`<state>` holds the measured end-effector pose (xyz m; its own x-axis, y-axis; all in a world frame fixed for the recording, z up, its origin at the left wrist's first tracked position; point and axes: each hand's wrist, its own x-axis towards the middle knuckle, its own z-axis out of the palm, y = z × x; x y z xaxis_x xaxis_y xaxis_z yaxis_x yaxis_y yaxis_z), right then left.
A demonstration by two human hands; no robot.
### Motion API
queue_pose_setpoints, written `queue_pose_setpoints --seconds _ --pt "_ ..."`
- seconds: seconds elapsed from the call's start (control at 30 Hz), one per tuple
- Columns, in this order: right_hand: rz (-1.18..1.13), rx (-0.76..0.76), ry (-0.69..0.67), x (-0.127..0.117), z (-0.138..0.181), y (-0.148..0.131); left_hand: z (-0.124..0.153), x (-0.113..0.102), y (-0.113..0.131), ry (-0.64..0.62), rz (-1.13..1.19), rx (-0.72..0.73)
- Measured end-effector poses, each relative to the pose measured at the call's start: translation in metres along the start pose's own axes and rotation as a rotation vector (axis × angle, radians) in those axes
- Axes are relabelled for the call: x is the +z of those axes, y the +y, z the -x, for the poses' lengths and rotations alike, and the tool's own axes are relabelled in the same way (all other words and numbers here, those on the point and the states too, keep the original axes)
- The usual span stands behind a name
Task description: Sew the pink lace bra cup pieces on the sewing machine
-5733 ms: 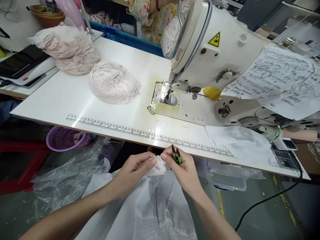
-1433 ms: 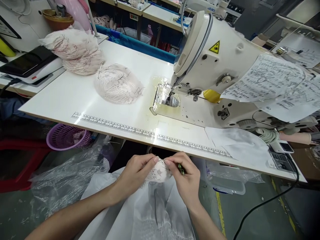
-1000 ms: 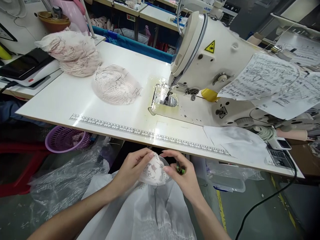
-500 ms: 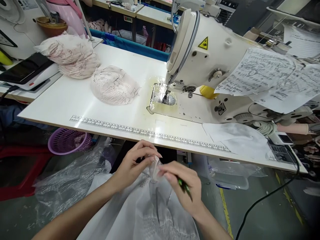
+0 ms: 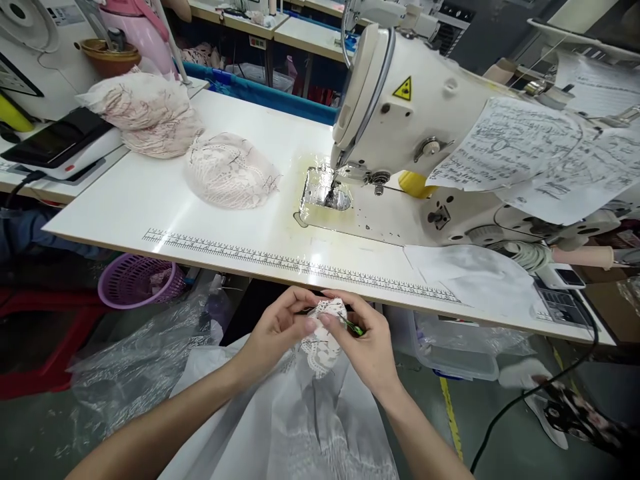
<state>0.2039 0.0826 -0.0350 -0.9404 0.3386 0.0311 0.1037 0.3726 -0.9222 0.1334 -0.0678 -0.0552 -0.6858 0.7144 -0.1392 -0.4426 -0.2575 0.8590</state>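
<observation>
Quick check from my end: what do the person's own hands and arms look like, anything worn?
The left hand and right hand are ungloved, with no rings visible. The forearms are bare in view: no sleeves, watch, bracelets or markings show.

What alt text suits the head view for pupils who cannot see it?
A left hand and right hand hold lace over pale cloth, a green tool in the right. Beyond, a sewing machine and more lace sit on a white table.
</observation>
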Motion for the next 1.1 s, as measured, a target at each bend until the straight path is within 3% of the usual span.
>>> queue_pose_setpoints --seconds 0.23,0.47,0.57,0.87,1.1 --pt "-0.087 -0.002 -0.021 -0.003 0.006 0.002 0.000 0.002 0.009 0.167 -0.134 -0.051" --pt "0.214 -0.199 0.025 -0.015 0.008 0.007 0.003 -0.004 0.014 0.121 -0.241 -0.114" --pt "0.241 -0.253 0.037 -0.016 0.008 0.004 0.003 -0.002 0.016 0.103 -0.293 -0.090" --pt "-0.115 -0.022 -0.033 -0.008 0.002 0.001 0.000 -0.005 0.017 0.043 -0.338 -0.092" --pt "-0.204 0.102 -0.056 -0.009 0.002 0.003 0.000 -0.009 0.019 -0.028 -0.301 -0.115"
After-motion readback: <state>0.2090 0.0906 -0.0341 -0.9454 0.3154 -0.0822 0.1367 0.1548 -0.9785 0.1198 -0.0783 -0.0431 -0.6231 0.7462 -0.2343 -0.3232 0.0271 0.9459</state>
